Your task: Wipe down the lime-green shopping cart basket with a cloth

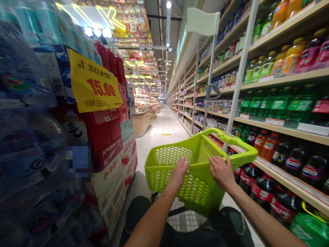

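A lime-green plastic shopping cart (205, 188) stands sideways just in front of my knees, its handle (239, 142) pointing to the right. My left hand (179, 171) is closed over the near rim of its basket, around the middle of that side. Farther right, my right hand (221, 171) grips the same rim close to the handle end, fingers curled over the edge. The part of the basket floor I can see through the top holds nothing visible. Both forearms reach forward over my bent legs.
Drink shelves (282, 128) with soda bottles run along the right. Stacked drink cartons (113, 185) and wrapped bottles (28, 137) rise close on my left, with a yellow price sign (95, 82) jutting out. Ahead, a tiled aisle (164, 120) passes display counters (141, 123).
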`<control>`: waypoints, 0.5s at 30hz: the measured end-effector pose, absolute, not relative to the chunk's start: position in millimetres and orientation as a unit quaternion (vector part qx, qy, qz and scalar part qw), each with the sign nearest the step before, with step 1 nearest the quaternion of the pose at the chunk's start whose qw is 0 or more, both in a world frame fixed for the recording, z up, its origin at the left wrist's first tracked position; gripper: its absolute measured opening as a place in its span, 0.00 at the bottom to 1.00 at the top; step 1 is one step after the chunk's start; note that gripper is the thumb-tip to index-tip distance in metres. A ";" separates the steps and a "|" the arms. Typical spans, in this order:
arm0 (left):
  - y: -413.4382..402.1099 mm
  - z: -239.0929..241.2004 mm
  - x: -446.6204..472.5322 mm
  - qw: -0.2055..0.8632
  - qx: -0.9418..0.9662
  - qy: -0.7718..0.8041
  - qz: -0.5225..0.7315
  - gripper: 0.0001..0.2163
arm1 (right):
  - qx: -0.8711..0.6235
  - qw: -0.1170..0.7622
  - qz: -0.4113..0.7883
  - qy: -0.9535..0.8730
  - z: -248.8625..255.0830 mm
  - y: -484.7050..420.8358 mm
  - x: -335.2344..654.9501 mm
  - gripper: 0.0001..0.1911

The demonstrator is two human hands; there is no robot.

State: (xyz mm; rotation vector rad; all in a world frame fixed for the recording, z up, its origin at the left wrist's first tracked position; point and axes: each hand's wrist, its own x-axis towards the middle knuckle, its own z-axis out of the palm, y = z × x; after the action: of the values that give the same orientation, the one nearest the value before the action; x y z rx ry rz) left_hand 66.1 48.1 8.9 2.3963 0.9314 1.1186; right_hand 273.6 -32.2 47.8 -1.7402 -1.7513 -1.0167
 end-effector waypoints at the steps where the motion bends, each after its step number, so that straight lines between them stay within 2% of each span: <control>1: 49.5 8.6 57.1 0.169 0.838 0.341 0.392 0.18 | -0.637 0.236 -0.375 -0.631 49.1 -32.9 277.6 0.15; 7: 68.7 -6.4 -12.1 0.158 0.745 0.478 0.437 0.21 | -0.645 0.246 -0.370 -0.621 49.4 -34.0 278.2 0.15; 15: 48.4 12.1 70.5 0.147 0.843 0.332 0.398 0.17 | -0.632 0.241 -0.378 -0.632 47.2 -32.0 280.4 0.15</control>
State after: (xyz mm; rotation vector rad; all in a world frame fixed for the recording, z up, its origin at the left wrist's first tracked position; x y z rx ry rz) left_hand 70.5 48.4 12.1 2.4254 0.9547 1.1442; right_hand 280.4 -32.0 47.2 -1.7299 -1.7285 -1.0342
